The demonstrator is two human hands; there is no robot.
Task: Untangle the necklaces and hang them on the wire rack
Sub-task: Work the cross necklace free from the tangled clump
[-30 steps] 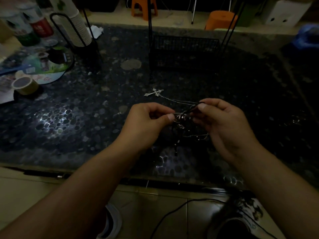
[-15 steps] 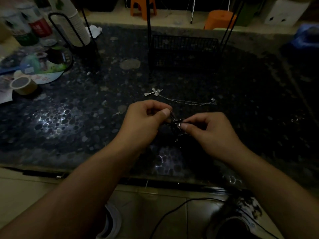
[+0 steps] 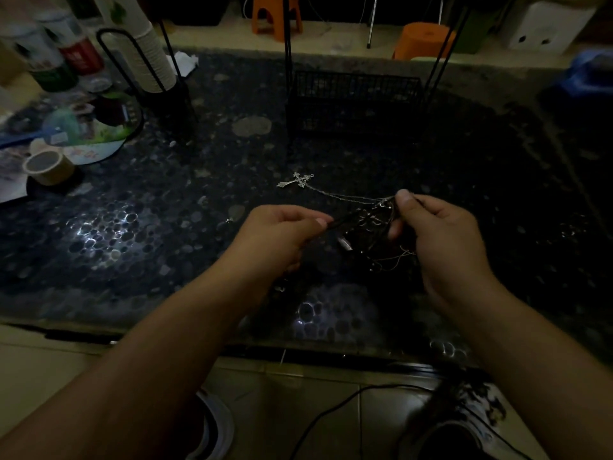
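A knot of tangled necklaces (image 3: 366, 227), dark cords mixed with thin silver chains, hangs just above the dark pebbled table (image 3: 166, 227). My left hand (image 3: 278, 237) pinches a dark cord at the knot's left side. My right hand (image 3: 438, 237) pinches strands at its right side, thumb up. A silver chain runs from the knot back to a cross pendant (image 3: 296, 180) lying on the table. The black wire rack (image 3: 353, 97) stands behind, its uprights rising out of view.
At the far left stand a stack of paper cups in a black holder (image 3: 146, 58), bottles (image 3: 63, 54), a round printed fan (image 3: 93, 131) and a tape roll (image 3: 48, 167). Orange stools (image 3: 421, 39) sit beyond the table. A cable (image 3: 331, 413) and shoes lie on the floor below.
My hands have drawn apart, stretching the knot wider. My right hand rose and moved right, lifting the silver chain's end off the table.
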